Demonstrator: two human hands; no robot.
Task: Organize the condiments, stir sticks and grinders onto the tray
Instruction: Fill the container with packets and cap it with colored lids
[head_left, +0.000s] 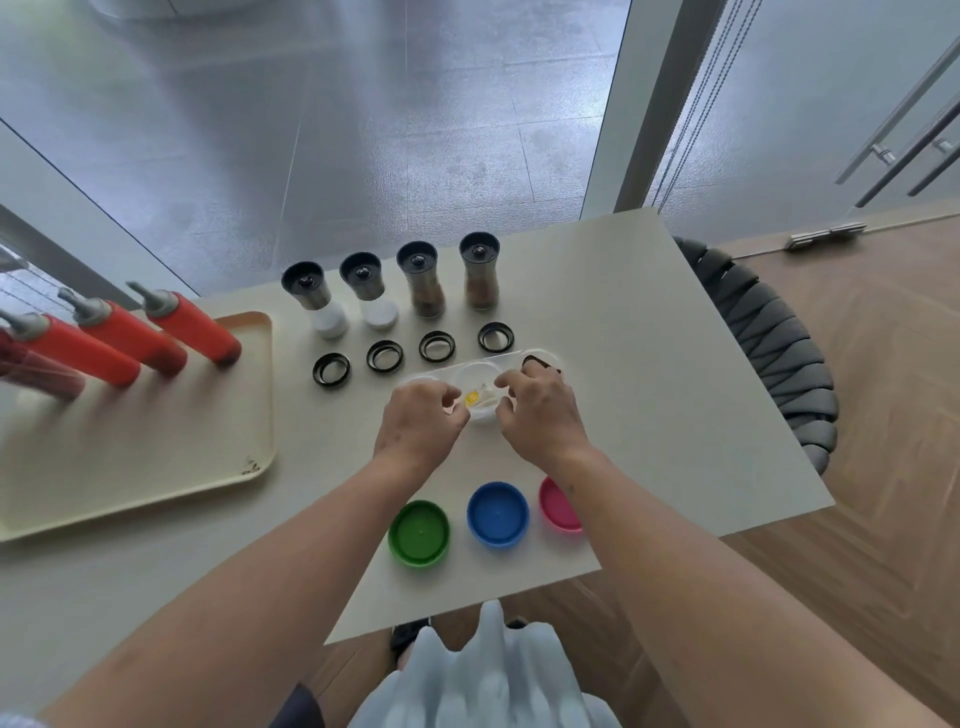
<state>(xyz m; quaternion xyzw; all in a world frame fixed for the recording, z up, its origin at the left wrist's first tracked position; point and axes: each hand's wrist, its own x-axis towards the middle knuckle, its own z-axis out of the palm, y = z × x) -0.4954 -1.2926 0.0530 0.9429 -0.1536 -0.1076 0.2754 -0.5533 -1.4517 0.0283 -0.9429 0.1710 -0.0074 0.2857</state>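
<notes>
A small clear cup (480, 411) with something yellow inside is kept near the middle of the worktop (634, 374). It is pinched on its left rim by the curled fingers (445, 397) of the left hand (420, 423), and on its right rim by the right hand (540, 415). Just behind it, a clear holder (477, 370) with round pockets is seen. Farther back, four black rings (385, 356) and four grinders (421, 280) are lined up. Four red bottles (192, 325) are stood on the tray (156, 467) at the left. Green (418, 532), blue (497, 514) and pink (558, 506) lids are laid near the front edge.
</notes>
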